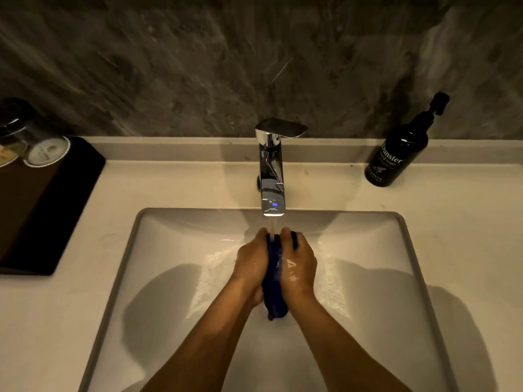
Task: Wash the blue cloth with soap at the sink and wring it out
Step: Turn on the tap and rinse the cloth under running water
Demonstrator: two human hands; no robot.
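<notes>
Both hands, left hand (250, 261) and right hand (300, 264), press together around the bunched, wet blue cloth (274, 290), held under the thin stream from the polished chrome tap (272, 171). They hang over the middle of the smooth white rectangular sink (169, 250), with open basin on either side. On the pale bench (458, 210), a dark glass soap bottle (399, 148) stands well apart.

Black pump bottle (397, 152), on the counter at back right: label reads "Dunster" in big white letters w/ "hand wash" in smaller script just under it. Lower lines of small print on same label too tiny to read. Round paper lids (46, 151) on the glasses at left carry a printed mark, not legible.
</notes>
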